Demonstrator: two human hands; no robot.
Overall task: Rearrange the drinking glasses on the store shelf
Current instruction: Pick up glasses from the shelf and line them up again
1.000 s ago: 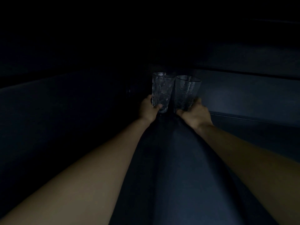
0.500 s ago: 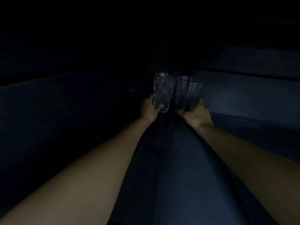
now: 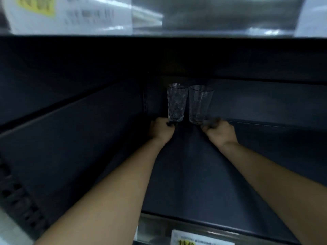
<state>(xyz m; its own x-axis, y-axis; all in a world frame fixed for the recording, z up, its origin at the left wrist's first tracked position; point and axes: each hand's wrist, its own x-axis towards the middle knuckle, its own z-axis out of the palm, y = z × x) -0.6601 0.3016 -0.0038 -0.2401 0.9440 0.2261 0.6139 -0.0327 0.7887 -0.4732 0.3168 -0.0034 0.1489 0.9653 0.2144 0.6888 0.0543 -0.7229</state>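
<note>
Print on the price tag point(image 3: 201, 240) and upper sign point(image 3: 67, 13) blurs beyond reading.

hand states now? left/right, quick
Left hand: fingers curled at the base of the left glass; grip cannot be told.
Right hand: fingers blurred by the right glass; cannot be told.

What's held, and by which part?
Left hand grips the faceted clear drinking glass at its base. Right hand reaches the smoother clear glass at its base; blur hides any grip.
</note>
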